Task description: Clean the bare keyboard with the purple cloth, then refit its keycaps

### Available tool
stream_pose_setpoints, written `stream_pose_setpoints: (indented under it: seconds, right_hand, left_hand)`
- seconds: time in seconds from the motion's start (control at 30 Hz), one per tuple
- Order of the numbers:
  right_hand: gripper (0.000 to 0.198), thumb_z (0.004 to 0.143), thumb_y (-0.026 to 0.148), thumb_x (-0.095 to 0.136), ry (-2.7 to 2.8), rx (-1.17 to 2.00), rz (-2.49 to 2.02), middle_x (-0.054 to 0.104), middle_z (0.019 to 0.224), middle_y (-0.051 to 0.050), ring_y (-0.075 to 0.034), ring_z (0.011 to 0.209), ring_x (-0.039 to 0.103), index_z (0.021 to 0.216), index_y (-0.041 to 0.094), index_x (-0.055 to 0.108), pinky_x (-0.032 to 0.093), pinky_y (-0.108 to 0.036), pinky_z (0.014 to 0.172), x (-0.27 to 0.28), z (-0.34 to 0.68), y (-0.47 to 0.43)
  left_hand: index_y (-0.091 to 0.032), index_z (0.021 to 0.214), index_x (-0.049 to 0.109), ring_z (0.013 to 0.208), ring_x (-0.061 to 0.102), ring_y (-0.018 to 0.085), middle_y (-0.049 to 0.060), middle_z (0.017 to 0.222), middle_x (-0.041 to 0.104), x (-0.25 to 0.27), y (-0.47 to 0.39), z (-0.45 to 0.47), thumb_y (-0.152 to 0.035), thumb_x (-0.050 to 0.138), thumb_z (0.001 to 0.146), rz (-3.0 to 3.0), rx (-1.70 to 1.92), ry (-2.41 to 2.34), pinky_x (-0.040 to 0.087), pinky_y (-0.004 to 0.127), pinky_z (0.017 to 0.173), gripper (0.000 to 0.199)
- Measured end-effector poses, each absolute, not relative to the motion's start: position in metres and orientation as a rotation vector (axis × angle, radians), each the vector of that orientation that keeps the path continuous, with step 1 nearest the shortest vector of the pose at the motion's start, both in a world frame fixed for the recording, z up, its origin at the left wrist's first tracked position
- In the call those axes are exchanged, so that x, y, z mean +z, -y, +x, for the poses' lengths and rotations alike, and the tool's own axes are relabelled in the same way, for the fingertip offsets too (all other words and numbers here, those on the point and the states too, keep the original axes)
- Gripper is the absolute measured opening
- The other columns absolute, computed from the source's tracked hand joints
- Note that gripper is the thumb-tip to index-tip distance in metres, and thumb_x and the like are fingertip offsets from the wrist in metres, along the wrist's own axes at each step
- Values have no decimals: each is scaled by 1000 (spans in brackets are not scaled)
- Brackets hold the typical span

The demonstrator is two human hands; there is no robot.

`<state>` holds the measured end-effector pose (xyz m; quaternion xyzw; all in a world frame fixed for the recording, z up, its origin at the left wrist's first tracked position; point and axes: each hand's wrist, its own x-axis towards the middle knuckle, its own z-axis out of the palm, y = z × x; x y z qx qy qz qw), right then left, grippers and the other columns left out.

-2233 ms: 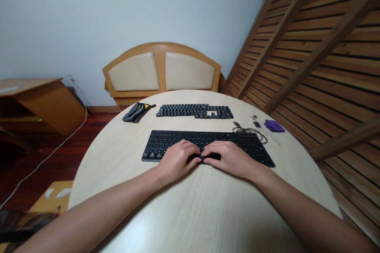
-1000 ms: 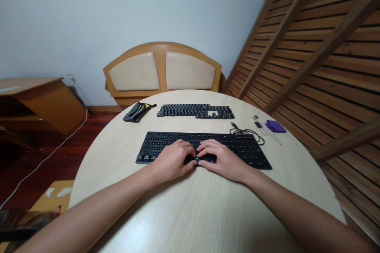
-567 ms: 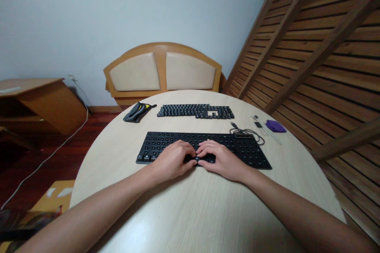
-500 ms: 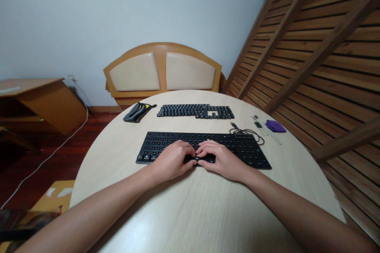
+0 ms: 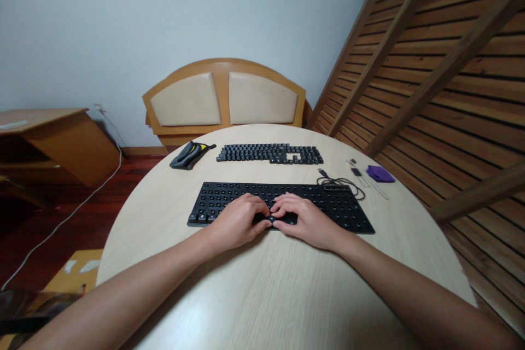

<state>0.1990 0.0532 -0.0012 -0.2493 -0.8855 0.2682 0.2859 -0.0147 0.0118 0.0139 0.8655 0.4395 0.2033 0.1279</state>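
Note:
A black keyboard (image 5: 229,195) lies in front of me, most of its key positions bare, with a few keycaps (image 5: 202,216) seated at the near left corner. My left hand (image 5: 243,220) and my right hand (image 5: 302,220) meet over its near middle edge. The fingertips of both are closed around a small black keycap (image 5: 272,219) between them, most of which they hide. I cannot tell whether it is fully seated. The thumbs are on the near side, the index fingers on the far side.
Loose black keycaps (image 5: 254,153) lie in rows behind the keyboard. A coiled USB cable (image 5: 348,181), a purple cloth (image 5: 379,174) and a thin white tool (image 5: 378,188) are at the right. Black-and-yellow gloves (image 5: 191,156) lie at the left on the round table (image 5: 262,295).

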Motion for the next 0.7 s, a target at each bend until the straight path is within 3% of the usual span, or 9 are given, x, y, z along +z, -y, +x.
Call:
stream_pose_setpoints:
  seconds: [0.7]
  right_hand:
    - [2, 81, 23, 73, 2336, 725, -701, 76, 96, -3, -22, 107, 65, 80, 22, 72, 47, -43, 101, -4, 198, -55]
  left_hand:
    - [-15, 97, 71, 94, 64, 24, 7, 97, 72, 14, -10, -12, -24, 64, 90, 2513, 594, -1318, 48, 37, 89, 13]
